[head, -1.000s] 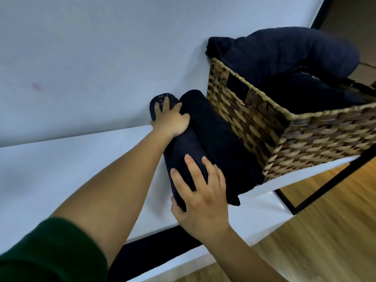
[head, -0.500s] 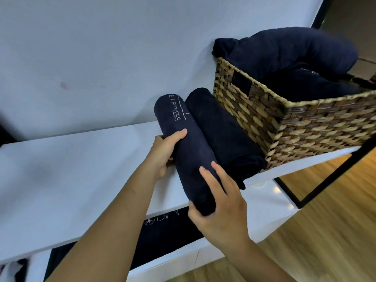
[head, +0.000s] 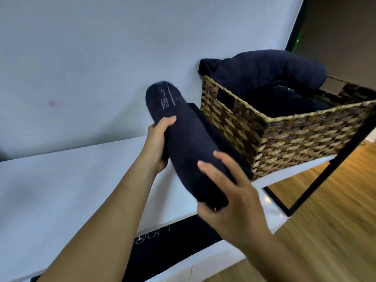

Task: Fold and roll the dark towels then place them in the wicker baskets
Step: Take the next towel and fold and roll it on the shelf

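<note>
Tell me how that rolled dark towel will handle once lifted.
Likely soft yet fairly firm: the rolled towel spans straight between left hand and right hand. Being rolled cloth, it may unroll if either grip loosens.

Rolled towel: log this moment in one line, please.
rolled towel: held off table | left hand: grips far half | right hand: grips near end | wicker basket: towels inside | second roll: beside basket

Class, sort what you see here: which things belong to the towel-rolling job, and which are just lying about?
Job: rolled towel, gripped by left hand and right hand; second rolled towel; wicker basket; towels inside it.
Lying about: dark lettered mat; black metal frame; wooden floor.
</note>
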A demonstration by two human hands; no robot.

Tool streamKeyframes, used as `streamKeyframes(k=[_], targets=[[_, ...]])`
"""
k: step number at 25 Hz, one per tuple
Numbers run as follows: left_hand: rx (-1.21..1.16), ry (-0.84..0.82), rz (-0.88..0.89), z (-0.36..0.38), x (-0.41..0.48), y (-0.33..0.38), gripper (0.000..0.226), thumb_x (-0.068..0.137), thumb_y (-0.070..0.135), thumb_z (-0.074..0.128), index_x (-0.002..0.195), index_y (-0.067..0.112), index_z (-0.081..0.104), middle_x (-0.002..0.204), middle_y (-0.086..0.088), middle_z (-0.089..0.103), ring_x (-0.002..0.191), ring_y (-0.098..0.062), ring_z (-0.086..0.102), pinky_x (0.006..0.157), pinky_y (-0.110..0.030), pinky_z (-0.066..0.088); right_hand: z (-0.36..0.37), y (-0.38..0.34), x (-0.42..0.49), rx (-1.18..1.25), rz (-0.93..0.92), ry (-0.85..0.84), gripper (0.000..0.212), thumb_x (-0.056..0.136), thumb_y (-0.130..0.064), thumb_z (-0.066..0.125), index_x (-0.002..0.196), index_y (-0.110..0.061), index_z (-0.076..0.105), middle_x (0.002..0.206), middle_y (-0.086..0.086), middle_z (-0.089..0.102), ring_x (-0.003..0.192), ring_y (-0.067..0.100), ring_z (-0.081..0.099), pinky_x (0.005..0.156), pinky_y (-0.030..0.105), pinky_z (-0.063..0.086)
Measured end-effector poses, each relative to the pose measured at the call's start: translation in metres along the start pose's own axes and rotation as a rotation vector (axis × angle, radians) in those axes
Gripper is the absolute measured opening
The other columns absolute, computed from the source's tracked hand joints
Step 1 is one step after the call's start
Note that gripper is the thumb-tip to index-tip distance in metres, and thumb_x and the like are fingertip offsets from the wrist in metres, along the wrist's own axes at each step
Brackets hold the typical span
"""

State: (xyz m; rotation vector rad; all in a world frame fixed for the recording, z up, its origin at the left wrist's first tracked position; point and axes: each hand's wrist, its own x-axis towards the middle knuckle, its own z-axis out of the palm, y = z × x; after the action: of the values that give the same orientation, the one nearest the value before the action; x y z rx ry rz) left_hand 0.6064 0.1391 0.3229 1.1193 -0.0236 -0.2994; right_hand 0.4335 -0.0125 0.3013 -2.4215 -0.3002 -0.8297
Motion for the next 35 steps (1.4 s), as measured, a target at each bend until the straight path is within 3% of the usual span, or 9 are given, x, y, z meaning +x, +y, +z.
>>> streamKeyframes(k=[4, 7, 9, 11, 13, 17, 22, 29, 35], targets=[[0.037, -0.035, -0.075, 0.057, 0.042, 0.010, 0.054, 0.081, 0.043, 0.066, 0.127, 0.014, 0.065, 0.115, -0.009, 0.075, 0.108, -0.027, 0.071, 0.099, -0.041, 0.054, -0.033, 0.040, 0.059, -0.268, 0.025, -0.093, 0.076, 0.070, -0.027, 0.077, 0.139, -0.040, 0.049, 0.152, -0.003, 0.039, 0.119, 0.030, 0.055, 0.088, 0.041, 0.052], [0.088, 0.069, -0.183, 0.066, 0.076, -0.005, 0.086, 0.058, 0.049, 0.079, 0.136, 0.021, 0.055, 0.114, -0.006, 0.075, 0.098, -0.028, 0.075, 0.087, -0.046, 0.059, -0.028, 0.058, 0.067, -0.247, 0.132, -0.178, 0.074, 0.073, -0.035, 0.075, 0.139, -0.046, 0.044, 0.154, -0.009, 0.036, 0.120, 0.027, 0.055, 0.091, 0.042, 0.051], [0.199, 0.138, -0.160, 0.071, 0.086, -0.002, 0.095, 0.059, 0.050, 0.075, 0.145, 0.024, 0.042, 0.128, -0.006, 0.067, 0.105, -0.029, 0.071, 0.089, -0.048, 0.058, -0.023, 0.059, 0.067, -0.252, 0.137, -0.169, 0.074, 0.074, -0.036, 0.075, 0.139, -0.046, 0.043, 0.154, -0.008, 0.035, 0.121, 0.027, 0.055, 0.090, 0.042, 0.051], [0.635, 0.219, 0.085, 0.081, 0.085, 0.010, 0.084, 0.078, 0.044, 0.058, 0.153, 0.030, 0.025, 0.154, -0.006, 0.041, 0.134, -0.033, 0.048, 0.108, -0.050, 0.044, -0.022, 0.053, 0.062, -0.336, 0.186, -0.159, 0.076, 0.076, -0.038, 0.075, 0.143, -0.045, 0.039, 0.155, -0.002, 0.035, 0.122, 0.029, 0.055, 0.087, 0.043, 0.053], [1.150, 0.172, 0.374, 0.087, 0.087, 0.018, 0.063, 0.095, 0.034, 0.042, 0.156, 0.028, 0.027, 0.167, -0.004, 0.016, 0.153, -0.028, 0.010, 0.123, -0.053, 0.016, -0.016, 0.043, 0.049, -0.509, 0.209, -0.020, 0.077, 0.076, -0.037, 0.078, 0.144, -0.037, 0.042, 0.151, 0.010, 0.042, 0.125, 0.036, 0.053, 0.092, 0.052, 0.051], [1.438, 0.005, 0.322, 0.090, 0.111, 0.027, 0.058, 0.102, 0.039, 0.032, 0.158, 0.023, 0.028, 0.168, -0.007, 0.007, 0.155, -0.024, -0.004, 0.124, -0.053, 0.001, 0.012, 0.045, 0.033, -0.527, -0.068, 0.308, 0.050, 0.083, -0.025, 0.072, 0.132, -0.019, 0.061, 0.143, 0.018, 0.053, 0.134, 0.038, 0.048, 0.104, 0.055, 0.040], [1.507, -0.002, 0.215, 0.104, 0.144, 0.036, 0.062, 0.096, 0.047, 0.040, 0.154, 0.025, 0.034, 0.169, -0.005, -0.001, 0.154, -0.029, -0.013, 0.120, -0.061, -0.002, 0.034, 0.110, 0.037, -0.371, -0.351, 0.454, 0.055, 0.069, -0.031, 0.083, 0.118, -0.023, 0.059, 0.130, 0.012, 0.055, 0.121, 0.034, 0.053, 0.094, 0.052, 0.048], [1.554, 0.051, 0.119, 0.107, 0.176, 0.028, 0.067, 0.089, 0.049, 0.041, 0.152, 0.025, 0.038, 0.165, -0.004, 0.015, 0.152, -0.036, -0.002, 0.118, -0.064, 0.011, 0.064, 0.130, 0.046, -0.286, -0.423, 0.548, 0.062, 0.047, -0.019, 0.079, 0.107, -0.024, 0.062, 0.120, 0.010, 0.057, 0.118, 0.029, 0.051, 0.091, 0.045, 0.048], [1.401, 0.041, 0.241, 0.109, 0.108, 0.019, 0.058, 0.100, 0.046, 0.040, 0.156, 0.033, 0.032, 0.169, -0.002, 0.000, 0.154, -0.027, -0.014, 0.122, -0.058, -0.001, 0.072, 0.131, 0.027, -0.290, -0.320, 0.553, 0.063, 0.077, -0.026, 0.073, 0.133, -0.029, 0.045, 0.147, 0.008, 0.038, 0.145, 0.028, 0.033, 0.111, 0.057, 0.035]])
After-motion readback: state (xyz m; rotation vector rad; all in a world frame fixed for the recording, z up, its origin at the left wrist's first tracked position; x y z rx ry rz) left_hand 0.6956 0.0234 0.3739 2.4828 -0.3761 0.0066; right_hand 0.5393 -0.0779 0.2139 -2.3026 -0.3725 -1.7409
